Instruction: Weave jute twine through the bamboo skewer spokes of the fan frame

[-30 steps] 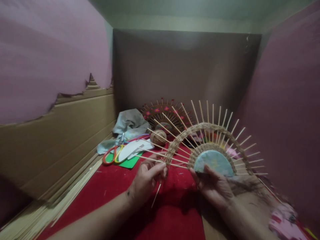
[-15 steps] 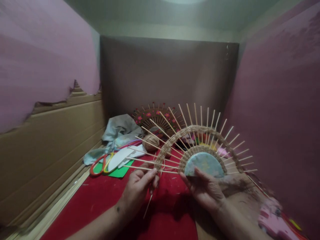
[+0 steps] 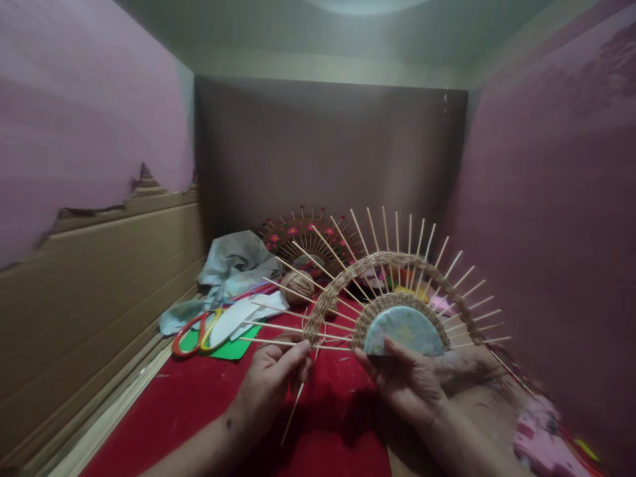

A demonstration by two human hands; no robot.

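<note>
A half-round woven fan frame (image 3: 387, 260) with thin sticks fanning outward is held up above the red cloth. Its centre is a pale blue half-disc (image 3: 405, 330) with a woven rim. My left hand (image 3: 278, 368) pinches the left end of the outer woven band, near the lowest sticks. A thin stick or strand hangs down below its fingers. My right hand (image 3: 405, 381) grips the bottom edge of the half-disc, thumb in front and fingers mostly hidden behind.
Orange-and-yellow scissors (image 3: 191, 334), white cut pieces (image 3: 236, 321) and green paper (image 3: 238, 348) lie left. Behind are a twine ball (image 3: 297, 286), crumpled cloth (image 3: 238, 258) and a flowered fan (image 3: 293, 232). A pink glue gun (image 3: 541, 434) lies right.
The view has shifted slightly. The left end of the fan frame and my left hand sit a little lower and further left. Both hands keep their hold.
</note>
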